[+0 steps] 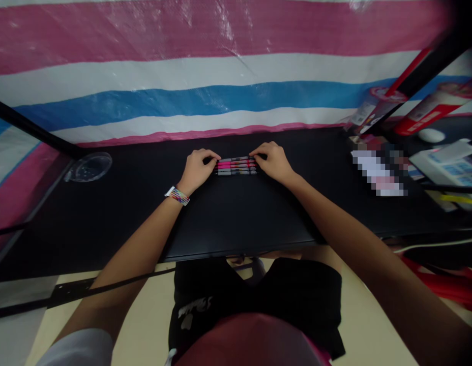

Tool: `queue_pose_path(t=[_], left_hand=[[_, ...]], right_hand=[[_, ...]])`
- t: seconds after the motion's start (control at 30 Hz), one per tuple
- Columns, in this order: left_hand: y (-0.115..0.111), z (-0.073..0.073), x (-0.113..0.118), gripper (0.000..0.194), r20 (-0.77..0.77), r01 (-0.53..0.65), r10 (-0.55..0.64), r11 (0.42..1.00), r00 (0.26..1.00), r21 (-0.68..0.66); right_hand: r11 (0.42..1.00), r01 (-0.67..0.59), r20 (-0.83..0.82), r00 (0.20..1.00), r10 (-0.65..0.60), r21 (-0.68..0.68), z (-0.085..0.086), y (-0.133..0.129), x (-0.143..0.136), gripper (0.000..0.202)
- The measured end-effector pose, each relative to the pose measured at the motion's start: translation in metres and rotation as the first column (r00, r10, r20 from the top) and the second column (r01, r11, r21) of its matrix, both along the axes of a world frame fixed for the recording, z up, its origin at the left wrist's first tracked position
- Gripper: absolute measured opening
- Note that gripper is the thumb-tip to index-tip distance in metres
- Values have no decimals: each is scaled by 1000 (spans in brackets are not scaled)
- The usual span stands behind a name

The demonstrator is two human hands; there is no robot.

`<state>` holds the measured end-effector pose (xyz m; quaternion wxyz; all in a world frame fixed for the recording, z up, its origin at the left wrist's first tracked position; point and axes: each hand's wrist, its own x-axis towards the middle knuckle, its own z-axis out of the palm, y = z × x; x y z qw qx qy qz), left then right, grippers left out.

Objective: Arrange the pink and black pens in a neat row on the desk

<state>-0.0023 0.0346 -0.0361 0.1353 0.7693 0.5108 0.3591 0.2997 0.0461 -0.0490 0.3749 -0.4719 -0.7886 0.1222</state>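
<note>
Pink-and-grey slim plastic pens (pixel 237 165) are laid side by side on the flat black desk (pixel 236 218), the farthest pinched at its ends by the fingers of the bare left hand (pixel 198 170) and bare right hand (pixel 273 161), before striped plastic sheeting (pixel 205 101).

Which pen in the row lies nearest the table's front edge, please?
The greyish pen at the near end; all other pens, pink included, lie farther back.

Light was dim over the black tabletop (pixel 236 218). Glare streaked the far striped sheet (pixel 228 30); at far right the cups (pixel 426 113) were blurred, and a patch (pixel 379 173) near them was pixelated into blocks.
</note>
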Motion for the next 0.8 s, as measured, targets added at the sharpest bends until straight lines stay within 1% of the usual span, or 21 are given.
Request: queue_pose_path(t=[0.3, 0.4, 0.43, 0.5, 0.6, 0.67, 0.73, 0.8], left_hand=[[-7, 2, -1, 19, -8, 35, -35, 999, 999, 13], [-9, 0, -1, 19, 15, 32, -33, 999, 999, 12], [-10, -1, 0, 19, 52, 27, -28, 1000, 998, 10], [-11, -4, 2, 21, 176, 17, -16, 1000, 984, -7], [-10, -9, 7, 24, 382, 38, -9, 997, 924, -69], [-8, -12, 12, 26, 481, 66, -8, 992, 877, -105], [-6, -16, 17, 30, 568, 96, -9, 988, 823, -123], [-6, -18, 23, 33, 645, 129, -16, 983, 764, -128]], right_hand=[[1000, -12, 6, 1000, 12, 9, 2, -9, -2, 32], [1000, 7, -26, 1000, -7, -3, 2, -14, -3, 32], [1000, 21, -55, 998, -21, -7, 2, -15, -3, 32], [998, 52, -149, 987, -54, -21, -1, -16, -5, 35], [992, 81, -356, 928, -109, -94, -7, -14, -13, 38], [982, 68, -476, 867, -146, -178, -11, -12, -21, 40], [970, 39, -550, 818, -169, -240, -15, -10, -29, 42], [963, -7, -603, 780, -164, -270, -17, -10, -35, 43]])
